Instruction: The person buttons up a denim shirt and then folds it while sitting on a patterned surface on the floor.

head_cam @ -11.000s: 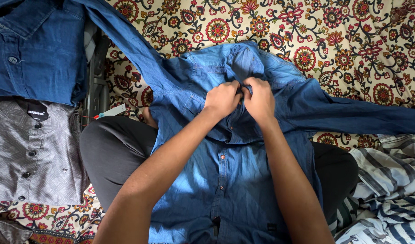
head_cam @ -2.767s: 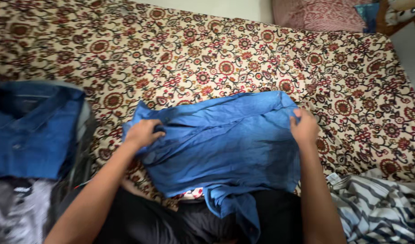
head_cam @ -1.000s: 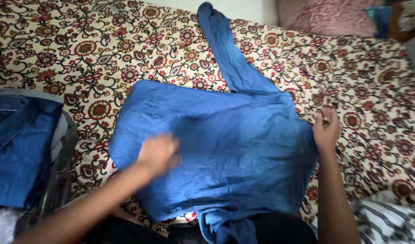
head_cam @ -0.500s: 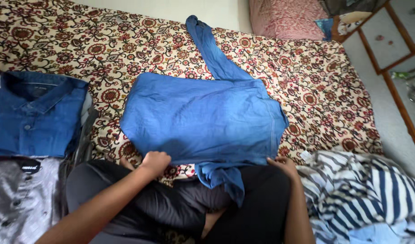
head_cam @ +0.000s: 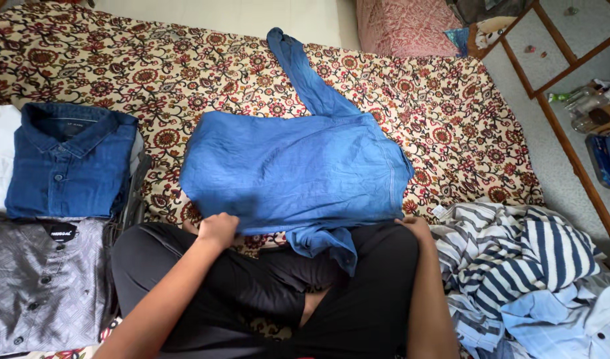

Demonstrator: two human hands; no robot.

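Head view — one blue denim shirt [head_cam: 295,173] lies back-up on the floral bedspread [head_cam: 451,126], one sleeve [head_cam: 298,66] running away toward the far edge, another bunched on the person's lap. Left hand [head_cam: 218,229]: closed on the shirt's near hem at its left corner. Right hand [head_cam: 414,226]: at the near right corner, touching the hem; the grip seems closed, though the fingers are mostly hidden.

Against half a second ago: both hands keep the same corners, the shirt hardly shifted (the camera sits a little higher).

Count: two folded shirts at left — one dark denim shirt [head_cam: 72,163], one grey patterned shirt [head_cam: 42,279]. One loose heap of striped clothes [head_cam: 524,259] at right.
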